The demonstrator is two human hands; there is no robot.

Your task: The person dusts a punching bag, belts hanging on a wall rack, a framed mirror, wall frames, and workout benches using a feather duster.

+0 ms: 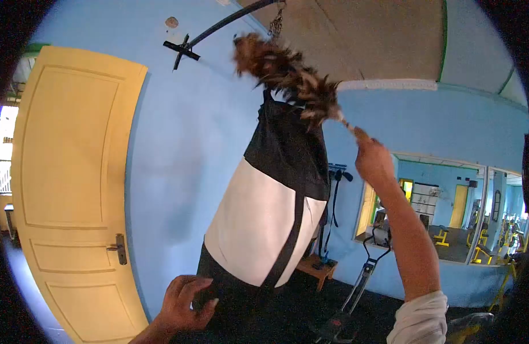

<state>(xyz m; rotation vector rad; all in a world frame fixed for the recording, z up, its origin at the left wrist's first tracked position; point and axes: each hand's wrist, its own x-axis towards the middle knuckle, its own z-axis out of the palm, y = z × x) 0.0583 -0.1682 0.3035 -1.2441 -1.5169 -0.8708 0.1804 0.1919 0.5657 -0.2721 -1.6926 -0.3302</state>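
A brown feather duster point(290, 77) is raised at the top of a hanging punching bag point(259, 212), its feathers overlapping the bag's black upper part and the chain point(276, 23) above. My right hand point(374, 163) is closed around the duster's handle, to the right of the bag. The bag is black at top and bottom, with a wide white band and a black stripe down it. Low on the left, my left hand point(187, 302) has its fingers curved and thumb apart, with nothing in it, beside the bag's dark lower part.
A black wall bracket point(230, 20) carries the chain. To the left stands a yellow door point(75, 189). Behind the bag are a small wooden stool point(319, 269), hanging straps point(335, 198) and an exercise machine point(356, 292). A wall mirror point(433, 206) on the right reflects gym equipment.
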